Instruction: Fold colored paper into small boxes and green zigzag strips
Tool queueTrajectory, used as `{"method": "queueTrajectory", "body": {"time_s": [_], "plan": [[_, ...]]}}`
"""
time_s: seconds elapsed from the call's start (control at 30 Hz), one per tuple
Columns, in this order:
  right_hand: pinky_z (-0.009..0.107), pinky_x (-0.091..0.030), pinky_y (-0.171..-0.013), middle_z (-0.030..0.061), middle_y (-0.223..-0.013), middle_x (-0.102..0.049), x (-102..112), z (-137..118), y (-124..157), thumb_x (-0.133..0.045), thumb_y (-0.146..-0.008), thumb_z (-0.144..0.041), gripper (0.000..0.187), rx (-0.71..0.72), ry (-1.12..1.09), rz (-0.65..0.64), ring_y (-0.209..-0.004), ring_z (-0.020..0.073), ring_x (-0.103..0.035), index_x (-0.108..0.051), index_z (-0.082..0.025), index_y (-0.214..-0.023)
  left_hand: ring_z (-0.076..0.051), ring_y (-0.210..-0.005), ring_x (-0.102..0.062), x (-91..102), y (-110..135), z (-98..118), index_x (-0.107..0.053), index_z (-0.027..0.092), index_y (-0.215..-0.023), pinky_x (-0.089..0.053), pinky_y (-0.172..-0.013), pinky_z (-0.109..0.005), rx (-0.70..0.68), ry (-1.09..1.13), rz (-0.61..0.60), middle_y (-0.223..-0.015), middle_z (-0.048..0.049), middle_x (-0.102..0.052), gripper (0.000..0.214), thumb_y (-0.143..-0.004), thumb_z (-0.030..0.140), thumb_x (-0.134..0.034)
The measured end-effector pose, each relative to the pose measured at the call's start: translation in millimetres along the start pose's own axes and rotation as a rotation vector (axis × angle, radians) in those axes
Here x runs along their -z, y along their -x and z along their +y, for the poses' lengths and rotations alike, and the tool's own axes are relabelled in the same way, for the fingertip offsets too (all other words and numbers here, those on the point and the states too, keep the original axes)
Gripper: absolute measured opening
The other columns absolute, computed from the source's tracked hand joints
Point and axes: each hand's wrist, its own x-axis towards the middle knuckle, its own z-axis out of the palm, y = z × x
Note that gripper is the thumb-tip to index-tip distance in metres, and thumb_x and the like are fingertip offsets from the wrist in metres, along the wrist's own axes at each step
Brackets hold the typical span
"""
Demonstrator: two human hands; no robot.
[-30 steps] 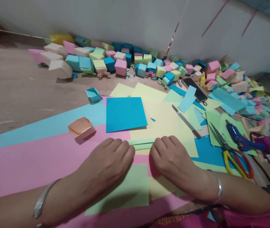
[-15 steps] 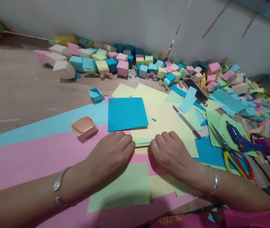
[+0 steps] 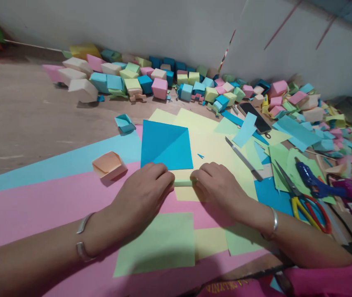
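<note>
My left hand (image 3: 146, 187) and my right hand (image 3: 222, 185) face each other, fingers curled around the two ends of a folded light green paper strip (image 3: 183, 182). Only the strip's middle shows; its ends are hidden under my fingers. Just beyond it lies a blue paper square (image 3: 167, 144) with a diagonal crease, its near edge close to my left fingers. A peach folded paper box (image 3: 109, 166) sits left of the hands, with a small light blue paper box (image 3: 125, 123) behind it. Flat on the pink sheet (image 3: 55, 210), nearer me, is a light green paper piece (image 3: 160, 247).
To the right are a craft knife (image 3: 244, 159), scissors (image 3: 301, 196) with yellow and red handles, a blue glue gun (image 3: 310, 179) and a phone (image 3: 254, 118). Many coloured paper cubes (image 3: 159, 88) line the wall at the back. Paper scraps pile up at the right.
The green paper now shows as a narrow band, rolled or folded over between my fingers. Both hands have moved slightly away from me. The blue square's far edge has lifted or shifted, showing a diagonal crease.
</note>
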Motion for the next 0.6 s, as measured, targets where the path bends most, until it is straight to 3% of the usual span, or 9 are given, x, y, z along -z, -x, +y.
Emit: {"method": "queueTrajectory", "body": {"time_s": [0.23, 0.37, 0.6], "plan": [[0.030, -0.021, -0.062, 0.0039, -0.079, -0.053, -0.8, 6.7, -3.9, -0.040, -0.092, -0.011, 0.016, -0.030, -0.149, -0.062, -0.070, 0.0151, -0.037, -0.054, -0.016, -0.087, -0.019, -0.078, -0.050, 4.1, -2.8, 1.2, -0.060, 0.015, -0.091, -0.036, -0.066, -0.032, 0.064, 0.062, -0.051, -0.088, -0.0059, -0.057, 0.010, -0.094, 0.019, -0.051], [0.031, -0.022, -0.062, 0.0034, -0.078, -0.053, 5.1, 5.9, -3.8, -0.041, -0.093, -0.013, 0.016, -0.002, -0.157, -0.110, -0.070, 0.0147, -0.037, -0.056, -0.015, -0.087, -0.020, -0.078, -0.049, 5.8, -3.2, 0.8, -0.061, 0.016, -0.089, -0.034, -0.065, -0.031, 0.093, 0.091, -0.082, -0.085, -0.0047, -0.058, 0.009, -0.093, 0.019, -0.053], [0.031, -0.023, -0.063, 0.0043, -0.081, -0.058, 5.3, -6.6, -2.3, -0.046, -0.096, -0.019, 0.016, 0.112, -0.111, 0.042, -0.073, 0.0154, -0.040, -0.059, -0.016, -0.088, -0.018, -0.072, -0.047, -0.6, 2.9, 3.9, -0.058, 0.016, -0.078, -0.033, -0.063, -0.031, -0.014, 0.153, -0.038, -0.076, -0.0036, -0.055, 0.018, -0.092, 0.013, -0.047]]}}
